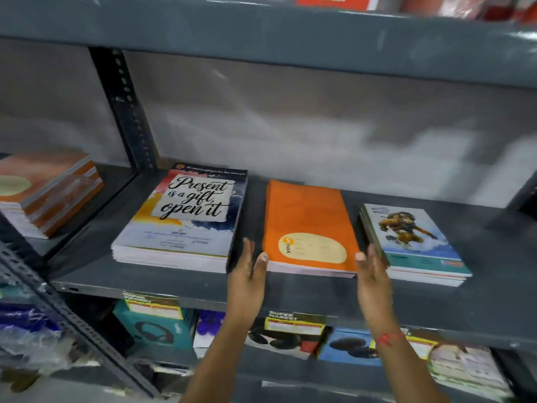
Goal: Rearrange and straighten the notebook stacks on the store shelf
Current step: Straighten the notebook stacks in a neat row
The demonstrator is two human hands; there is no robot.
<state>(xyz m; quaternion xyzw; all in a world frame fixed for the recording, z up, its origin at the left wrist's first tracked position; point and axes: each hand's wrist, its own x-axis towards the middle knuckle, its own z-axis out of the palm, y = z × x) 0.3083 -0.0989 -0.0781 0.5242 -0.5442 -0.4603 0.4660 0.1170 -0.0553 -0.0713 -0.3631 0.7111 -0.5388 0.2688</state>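
Observation:
Three notebook stacks lie side by side on the grey metal shelf (494, 301). On the left is a stack topped by a "Present is a gift, open it" cover (186, 216). A thin orange stack (308, 225) sits in the middle. To the right is a stack with a flying-lion cover (415, 242). My left hand (247, 269) is flat against the orange stack's near-left corner, fingers straight. My right hand (373, 271) presses its near-right corner, in the gap beside the lion stack. Neither hand grips anything.
Another orange notebook stack (46, 193) lies in the bay to the left, past a perforated upright post (128, 109). The shelf above (261, 33) hangs low overhead. Boxed goods with price labels (293, 327) fill the shelf below.

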